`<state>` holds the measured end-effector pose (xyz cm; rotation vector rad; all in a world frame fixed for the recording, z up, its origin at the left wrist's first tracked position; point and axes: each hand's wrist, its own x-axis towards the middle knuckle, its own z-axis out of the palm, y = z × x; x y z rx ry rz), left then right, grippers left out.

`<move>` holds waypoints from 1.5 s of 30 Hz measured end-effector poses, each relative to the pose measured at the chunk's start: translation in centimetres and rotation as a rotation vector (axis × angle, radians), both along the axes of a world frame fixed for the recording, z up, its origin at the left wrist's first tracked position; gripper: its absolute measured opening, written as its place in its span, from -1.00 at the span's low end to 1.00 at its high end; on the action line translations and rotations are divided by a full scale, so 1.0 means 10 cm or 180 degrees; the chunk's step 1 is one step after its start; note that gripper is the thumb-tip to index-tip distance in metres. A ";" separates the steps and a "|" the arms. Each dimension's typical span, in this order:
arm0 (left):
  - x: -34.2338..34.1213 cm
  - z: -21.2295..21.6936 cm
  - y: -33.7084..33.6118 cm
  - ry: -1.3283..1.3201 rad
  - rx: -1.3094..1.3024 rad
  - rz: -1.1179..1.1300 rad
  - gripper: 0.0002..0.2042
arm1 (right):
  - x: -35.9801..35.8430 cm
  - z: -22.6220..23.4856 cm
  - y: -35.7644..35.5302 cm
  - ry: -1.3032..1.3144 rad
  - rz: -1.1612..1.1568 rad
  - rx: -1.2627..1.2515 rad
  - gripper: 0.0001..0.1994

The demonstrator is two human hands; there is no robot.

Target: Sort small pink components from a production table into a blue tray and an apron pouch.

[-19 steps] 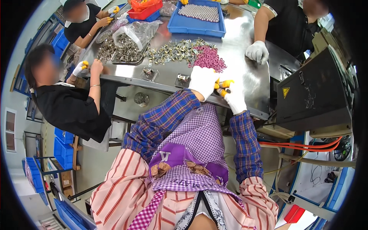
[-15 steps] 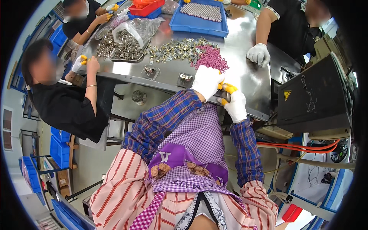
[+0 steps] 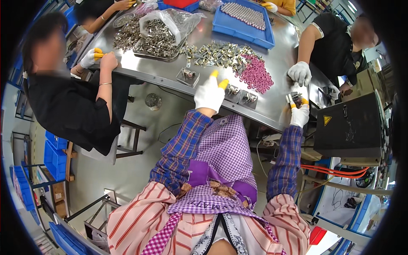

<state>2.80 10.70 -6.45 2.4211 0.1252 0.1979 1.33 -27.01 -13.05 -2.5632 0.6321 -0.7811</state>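
Both my hands wear white gloves with yellow fingertips. My left hand (image 3: 210, 94) is over the table's front edge, thumb and forefinger apart, with nothing seen in it. It is beside a small block with metal pieces (image 3: 232, 91); a similar block (image 3: 247, 98) sits to its right and another clear-edged one (image 3: 188, 76) to its left. At the table's right end, my right hand (image 3: 300, 114) grips a small dark block with shiny metal parts (image 3: 293, 100). Beyond my left hand lie a heap of metal terminals (image 3: 216, 57) and a pile of pink rings (image 3: 256, 75).
A co-worker's gloved hand (image 3: 300, 74) rests just beyond my right hand. Another person (image 3: 72, 89) sits at the left. A blue tray (image 3: 244, 32) of rows of parts and a metal tray (image 3: 159, 55) heaped with parts stand farther back. A black cabinet (image 3: 348, 131) stands right.
My hands, together at the table edge before, are now apart. The right has moved right and holds the small block; the left has moved left and opened. The view has shifted.
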 end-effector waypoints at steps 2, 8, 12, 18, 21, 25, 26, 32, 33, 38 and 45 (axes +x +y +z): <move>-0.03 -0.05 -0.05 0.0589 -0.0156 -0.0089 -0.58 | 0.16 0.05 -0.08 0.0127 -0.0317 -0.0069 -0.55; 0.22 -0.28 -0.05 0.0313 -0.0801 -0.0786 -0.59 | 0.24 0.04 -0.10 0.0257 -0.0404 -0.0068 -0.53; 0.69 -0.26 -0.14 -0.0190 0.0660 -0.0532 -0.63 | 0.27 0.06 -0.11 0.0295 -0.0562 0.0007 -0.52; 0.95 -0.34 -0.18 -0.0454 0.1249 -0.0448 -0.75 | 0.25 0.11 -0.10 0.0429 -0.0465 -0.0516 -0.51; 0.98 -0.34 -0.17 -0.0300 0.1263 -0.0441 -0.79 | 0.26 0.24 0.03 0.0737 -0.0854 -0.1168 -0.49; 0.98 -0.30 -0.07 -0.0280 0.1279 -0.0336 -0.84 | 0.27 0.65 0.58 0.1298 -0.0687 -0.1202 -0.55; 0.95 -0.29 -0.04 -0.0404 0.1263 -0.0303 -0.85 | 0.26 0.62 0.70 0.1288 -0.0670 -0.1177 -0.55; 0.73 -0.25 -0.18 -0.1457 0.0185 -0.1291 -0.75 | 0.69 -0.28 1.59 0.0113 0.0729 0.0975 -0.64; 0.70 -0.22 -0.18 -0.0480 -0.0136 -0.1595 -0.69 | 1.09 -0.44 2.23 -0.0062 0.0509 0.0756 -0.60; 0.39 -0.44 -0.05 -0.0282 -0.0527 -0.1670 -0.74 | 0.72 0.30 1.11 0.0931 0.0769 0.0763 -0.73; 0.18 -0.51 -0.35 0.0243 -0.0799 -0.0342 -0.77 | 0.43 0.44 0.96 0.0543 0.0560 0.1401 -0.73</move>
